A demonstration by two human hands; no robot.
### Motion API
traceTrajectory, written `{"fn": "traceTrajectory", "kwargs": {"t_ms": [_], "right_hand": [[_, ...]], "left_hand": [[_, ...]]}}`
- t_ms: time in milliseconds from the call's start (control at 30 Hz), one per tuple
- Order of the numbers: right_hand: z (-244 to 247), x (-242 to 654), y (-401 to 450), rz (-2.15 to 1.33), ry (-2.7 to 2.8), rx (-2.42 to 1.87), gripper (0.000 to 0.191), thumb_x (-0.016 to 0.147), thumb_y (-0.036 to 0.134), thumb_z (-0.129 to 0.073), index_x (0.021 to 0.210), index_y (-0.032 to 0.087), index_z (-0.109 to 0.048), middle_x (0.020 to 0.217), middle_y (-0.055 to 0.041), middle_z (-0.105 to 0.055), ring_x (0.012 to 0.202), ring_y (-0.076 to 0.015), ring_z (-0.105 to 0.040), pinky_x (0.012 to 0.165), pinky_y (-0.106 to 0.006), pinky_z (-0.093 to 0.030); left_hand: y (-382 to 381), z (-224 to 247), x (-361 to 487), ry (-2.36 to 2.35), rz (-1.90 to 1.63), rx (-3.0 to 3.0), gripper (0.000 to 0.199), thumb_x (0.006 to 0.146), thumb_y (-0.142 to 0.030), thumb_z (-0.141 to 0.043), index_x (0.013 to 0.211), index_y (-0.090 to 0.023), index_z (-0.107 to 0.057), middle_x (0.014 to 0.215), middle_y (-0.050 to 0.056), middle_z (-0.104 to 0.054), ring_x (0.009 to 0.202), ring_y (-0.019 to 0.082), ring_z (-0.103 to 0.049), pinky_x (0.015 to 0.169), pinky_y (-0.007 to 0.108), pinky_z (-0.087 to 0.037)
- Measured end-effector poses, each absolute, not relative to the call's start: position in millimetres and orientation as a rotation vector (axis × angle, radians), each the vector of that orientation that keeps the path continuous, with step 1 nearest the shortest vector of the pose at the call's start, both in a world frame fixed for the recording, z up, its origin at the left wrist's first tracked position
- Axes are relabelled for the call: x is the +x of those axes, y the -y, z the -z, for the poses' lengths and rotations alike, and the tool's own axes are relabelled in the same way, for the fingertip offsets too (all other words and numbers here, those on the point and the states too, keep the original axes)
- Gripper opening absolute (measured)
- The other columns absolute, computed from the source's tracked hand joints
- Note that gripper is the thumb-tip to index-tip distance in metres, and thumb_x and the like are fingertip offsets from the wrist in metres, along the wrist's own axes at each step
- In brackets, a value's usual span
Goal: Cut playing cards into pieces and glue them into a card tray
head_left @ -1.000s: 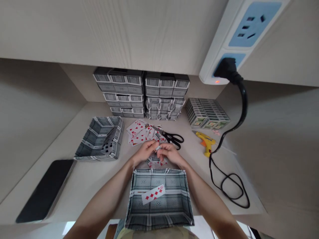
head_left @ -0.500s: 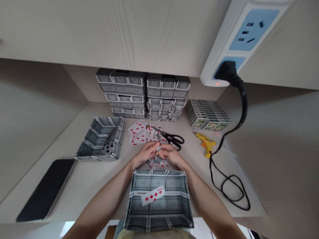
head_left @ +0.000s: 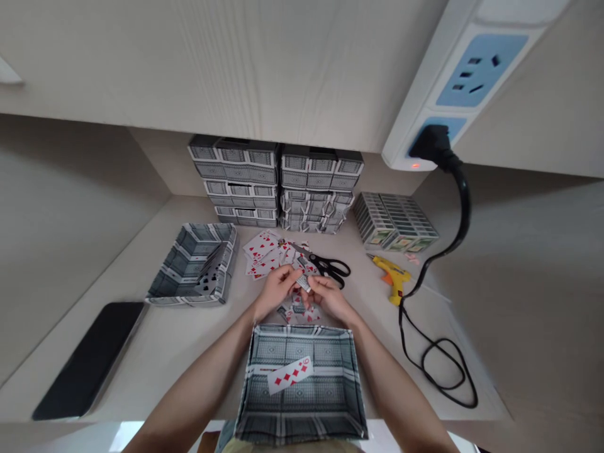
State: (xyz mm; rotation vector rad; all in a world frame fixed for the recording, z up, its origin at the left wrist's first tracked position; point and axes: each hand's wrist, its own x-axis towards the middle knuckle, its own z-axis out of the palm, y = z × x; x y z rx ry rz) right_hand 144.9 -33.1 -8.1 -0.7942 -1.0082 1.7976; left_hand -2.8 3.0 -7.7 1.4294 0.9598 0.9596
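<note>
Between my left hand (head_left: 279, 288) and my right hand (head_left: 326, 296) is a small piece of playing card (head_left: 303, 283), its patterned back showing. The fingertips of both hands pinch it. Loose playing cards (head_left: 262, 253) lie face up just beyond my hands, with black-handled scissors (head_left: 325, 264) resting on them. Below my fingers are small cut card pieces (head_left: 298, 309). Nearest my body, between my forearms, sits an open box made of playing cards (head_left: 302, 425); a strip of a diamonds card (head_left: 290, 375) lies inside it.
At left stand another card box (head_left: 186, 301) with cards inside and a black flat case (head_left: 89, 362). Stacked card boxes (head_left: 240, 173) fill the back. A yellow glue gun (head_left: 395, 277), card packs (head_left: 395, 220) and a black cord (head_left: 465, 220) from a power strip (head_left: 427, 104) occupy the right.
My fingers have moved slightly apart, so more of the small card piece shows between them. The view has shifted a little; the boxes and tools stay in place.
</note>
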Motion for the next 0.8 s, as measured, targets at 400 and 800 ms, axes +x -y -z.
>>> {"fn": "traceTrajectory", "kwargs": {"t_ms": [400, 800], "right_hand": [[9.9, 146.5, 31.6, -1.770, 0.944, -0.817, 0.025, 0.074, 0.030, -0.063, 0.095, 0.016, -0.063, 0.084, -0.0038, -0.063, 0.060, -0.0097, -0.057, 0.057, -0.025, -0.049], [6.9, 147.5, 31.1, -1.793, 0.890, -0.817, 0.028, 0.075, 0.040, -0.060, 0.081, 0.013, -0.059, 0.065, -0.0042, -0.066, 0.052, -0.0119, -0.060, 0.056, -0.025, -0.047]], "left_hand": [[-8.2, 8.5, -7.6, -1.004, -1.089, 1.742, 0.021, 0.078, -0.035, -0.054, 0.081, -0.015, -0.061, 0.076, 0.003, -0.059, 0.071, 0.013, -0.054, 0.065, 0.024, -0.043], [-12.2, 8.0, -10.6, -0.900, -1.011, 1.626, 0.032, 0.083, -0.037, -0.044, 0.063, -0.014, -0.054, 0.066, 0.000, -0.050, 0.061, 0.010, -0.047, 0.056, 0.021, -0.038]]}}
